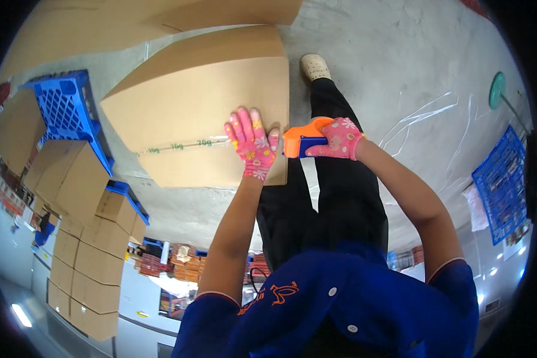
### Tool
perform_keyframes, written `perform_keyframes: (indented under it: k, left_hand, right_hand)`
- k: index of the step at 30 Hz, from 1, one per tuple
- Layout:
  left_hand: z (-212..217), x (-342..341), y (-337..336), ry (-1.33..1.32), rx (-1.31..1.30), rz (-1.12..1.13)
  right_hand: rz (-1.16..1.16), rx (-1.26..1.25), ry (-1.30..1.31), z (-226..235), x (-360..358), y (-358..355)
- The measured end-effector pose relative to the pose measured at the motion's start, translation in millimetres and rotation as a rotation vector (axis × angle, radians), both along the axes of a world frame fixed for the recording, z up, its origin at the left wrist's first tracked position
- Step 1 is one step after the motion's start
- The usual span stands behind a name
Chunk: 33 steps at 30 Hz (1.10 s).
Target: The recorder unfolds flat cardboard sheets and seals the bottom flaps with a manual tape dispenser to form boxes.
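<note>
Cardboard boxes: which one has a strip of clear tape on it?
The big cardboard box under the left hand, beside the orange tape dispenser in the right hand. The stacked boxes at left show none.

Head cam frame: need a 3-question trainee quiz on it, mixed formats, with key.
1. True or false: the left hand lies flat, fingers spread, on the cardboard box.
2. What does the right hand grip? A) a blue crate B) an orange tape dispenser C) a green disc
3. Fill in: a strip of clear ____ runs across the box top toward the left hand.

Key
1. True. The gloved palm presses on the box near its right edge.
2. B. The orange tape dispenser sits at the box's right edge, beside the left hand.
3. Tape. The tape strip runs along the box's seam.
</note>
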State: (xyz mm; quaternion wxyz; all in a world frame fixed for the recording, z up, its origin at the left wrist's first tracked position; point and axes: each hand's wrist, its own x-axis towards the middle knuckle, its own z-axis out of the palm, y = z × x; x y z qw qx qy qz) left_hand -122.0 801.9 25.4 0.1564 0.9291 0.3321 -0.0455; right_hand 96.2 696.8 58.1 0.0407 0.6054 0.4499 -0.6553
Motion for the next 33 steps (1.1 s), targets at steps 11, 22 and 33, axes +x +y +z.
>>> perform_keyframes:
  k: [11, 22, 33]
  left_hand:
    - [8, -4, -3, 0.013, 0.012, -0.007]
    - [10, 38, -31, 0.206, 0.170, 0.311]
    - [6, 41, -38, 0.141, 0.199, 0.311]
  right_hand:
    - [-0.131, -0.108, -0.068, -107, 32, -61]
    - [-0.241, -0.298, -0.229, -76, -42, 7]
    - [-0.841, -0.368, -0.725, -119, -113, 38]
